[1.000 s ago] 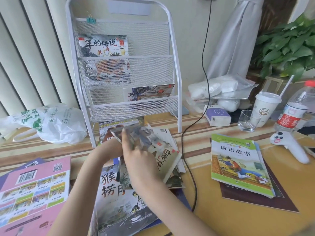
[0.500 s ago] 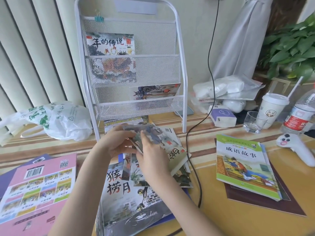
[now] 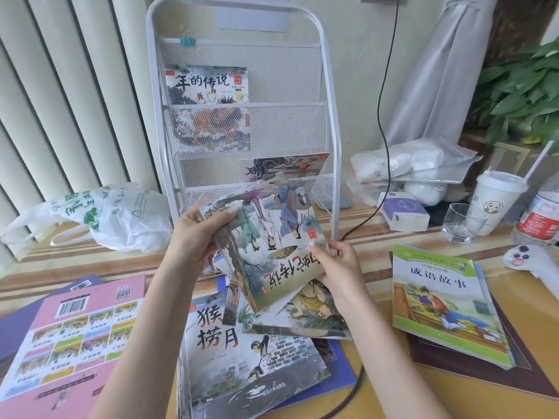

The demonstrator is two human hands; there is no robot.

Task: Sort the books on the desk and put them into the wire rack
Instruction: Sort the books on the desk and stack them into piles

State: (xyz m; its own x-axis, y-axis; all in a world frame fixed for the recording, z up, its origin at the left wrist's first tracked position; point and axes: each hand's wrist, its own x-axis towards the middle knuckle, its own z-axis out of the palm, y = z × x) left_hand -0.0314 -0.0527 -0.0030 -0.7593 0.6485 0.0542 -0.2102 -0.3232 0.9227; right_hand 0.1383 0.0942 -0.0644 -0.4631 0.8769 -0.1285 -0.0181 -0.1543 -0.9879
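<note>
A thin picture book (image 3: 272, 246) with painted figures is lifted off the desk, upside down to me. My left hand (image 3: 196, 237) grips its far left corner and my right hand (image 3: 338, 267) pinches its right edge. Under it lies a loose pile of picture books (image 3: 242, 352). The white wire rack (image 3: 331, 122) stands behind, with one book (image 3: 208, 86) in its upper pocket and another (image 3: 284, 166) in the lower one. A green-edged book (image 3: 444, 306) lies at the right, a pink book (image 3: 75, 331) at the left.
A black cable (image 3: 385, 95) hangs beside the rack and runs across the desk. A plastic bag (image 3: 99, 216) sits at the left. On the right stand a glass (image 3: 459, 222), a paper cup (image 3: 496, 198), a bottle (image 3: 541, 216), a white toy handset (image 3: 532, 261) and a plant (image 3: 520, 92).
Both hands have raised the picture book from the pile toward the rack. The right hand has shifted from on top of it to its right edge.
</note>
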